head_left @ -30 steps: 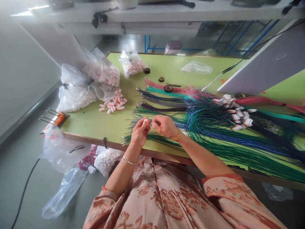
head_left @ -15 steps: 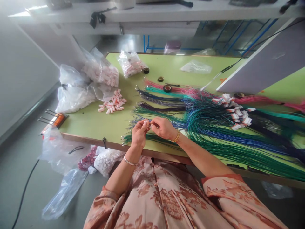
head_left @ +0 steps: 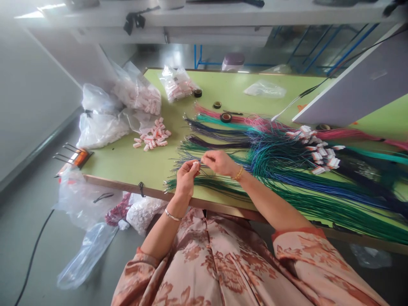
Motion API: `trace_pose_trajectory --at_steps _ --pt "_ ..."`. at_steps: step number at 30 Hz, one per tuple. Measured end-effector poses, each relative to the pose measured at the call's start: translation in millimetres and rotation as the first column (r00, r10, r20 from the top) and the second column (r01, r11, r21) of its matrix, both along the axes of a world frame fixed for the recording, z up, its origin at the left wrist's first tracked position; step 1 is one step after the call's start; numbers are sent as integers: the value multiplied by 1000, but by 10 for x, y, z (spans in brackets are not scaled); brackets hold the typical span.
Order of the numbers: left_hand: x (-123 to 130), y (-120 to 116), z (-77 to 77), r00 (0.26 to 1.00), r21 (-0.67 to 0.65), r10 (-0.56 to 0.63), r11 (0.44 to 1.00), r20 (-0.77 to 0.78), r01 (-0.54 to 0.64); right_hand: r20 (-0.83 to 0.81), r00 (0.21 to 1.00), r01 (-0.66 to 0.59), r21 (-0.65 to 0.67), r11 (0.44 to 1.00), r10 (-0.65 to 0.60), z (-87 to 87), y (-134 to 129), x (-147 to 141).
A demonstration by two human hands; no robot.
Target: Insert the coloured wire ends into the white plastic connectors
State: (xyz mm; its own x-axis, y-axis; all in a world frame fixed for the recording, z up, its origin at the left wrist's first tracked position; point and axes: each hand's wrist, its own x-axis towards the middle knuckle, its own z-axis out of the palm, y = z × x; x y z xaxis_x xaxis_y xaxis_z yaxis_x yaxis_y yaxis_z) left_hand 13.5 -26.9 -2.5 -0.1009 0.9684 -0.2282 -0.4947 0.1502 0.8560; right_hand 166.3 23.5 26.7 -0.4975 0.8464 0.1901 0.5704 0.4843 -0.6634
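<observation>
My left hand (head_left: 185, 177) is closed on a small white connector (head_left: 195, 164), held above the near edge of the green table. Just to its right, my right hand (head_left: 219, 162) is pinched, its fingertips close to the connector; what they grip is too small to make out. Both hands are over bundles of wires (head_left: 223, 185), green and blue, whose metal-tipped ends point left. Farther left lies a loose pile of pink and white connectors (head_left: 154, 136). Wired white connectors (head_left: 321, 155) are heaped on the bundles at the right.
Bags of connectors (head_left: 140, 95) and a white bag (head_left: 102, 129) stand at the left. Tape rolls (head_left: 226, 117) lie behind the wires. An orange rack with prongs (head_left: 81, 157) is at the left corner. A shelf (head_left: 204, 17) spans the back above the table (head_left: 121, 165).
My right hand has moved slightly up and a little away from my left hand, opening a small gap between them. My left hand stays closed on the connector.
</observation>
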Motion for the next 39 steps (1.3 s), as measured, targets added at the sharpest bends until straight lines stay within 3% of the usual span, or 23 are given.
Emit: trace_pose_trajectory --at_steps 3,6,13,22,28,30,33,39 --pt "-29 2 -17 999 -21 -32 999 -23 31 164 982 88 22 996 -90 10 257 -44" --pt "-44 -1 -45 999 -53 -46 998 -26 45 407 907 111 12 994 -106 -49 408 -164" --pt "-58 12 -77 997 -75 -66 995 -27 64 627 779 44 1 999 -35 -140 438 -379" --pt "-69 24 -96 997 -75 -71 995 -26 68 525 850 -90 56 994 48 -241 320 -301" --pt "-74 12 -55 997 -78 -71 994 -17 70 318 927 174 108 979 -200 -50 558 175" --pt "-72 7 -40 997 -75 -71 995 -14 70 334 913 216 91 972 -234 8 680 392" --pt "-61 7 -21 997 -70 -78 995 -16 77 404 897 169 57 984 -178 24 779 633" --pt "-15 11 20 994 -79 -103 992 -25 101 543 836 76 28 997 -79 -79 748 721"
